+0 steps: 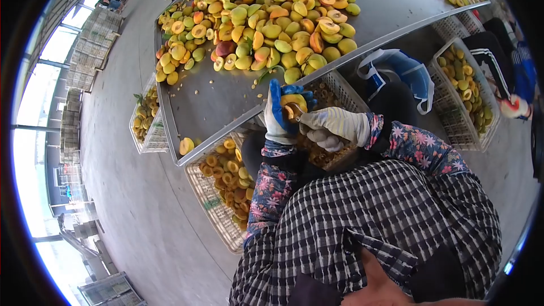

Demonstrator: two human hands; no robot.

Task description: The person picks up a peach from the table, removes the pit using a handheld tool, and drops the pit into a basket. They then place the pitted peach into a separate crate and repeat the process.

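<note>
**Two gloved hands on one fruit below the counter edge**

We see the left hand (277, 119), in a blue-coated glove, just below the middle of the frame. Its grip is closed around a yellow fruit (293, 102), with the cut, orange side turned toward the right of the frame. The right hand (334, 127), in a pale knit glove, comes in from the right and touches that fruit. Its fingers are curled into a closed grip, but we cannot tell whether they hold a small tool. Both floral sleeves run down to a checked apron at the bottom of the frame.

The fruit is held in the air, just off the near edge of the metal counter (226, 99), which slants across the upper half of the frame. A big heap (272, 22) of yellow, green and orange fruit, whole and halved, covers the upper middle of the counter. One lone piece (186, 146) lies at the counter's lower left corner.

Under the hands stands a white crate (340, 86). A second crate (207, 204), at lower left of centre, holds cut halves. A third crate (462, 130), at the right, also holds fruit, and a blue bag (405, 71) lies between it and the counter. At the far right edge we see another person's gloved hand (513, 106).
</note>
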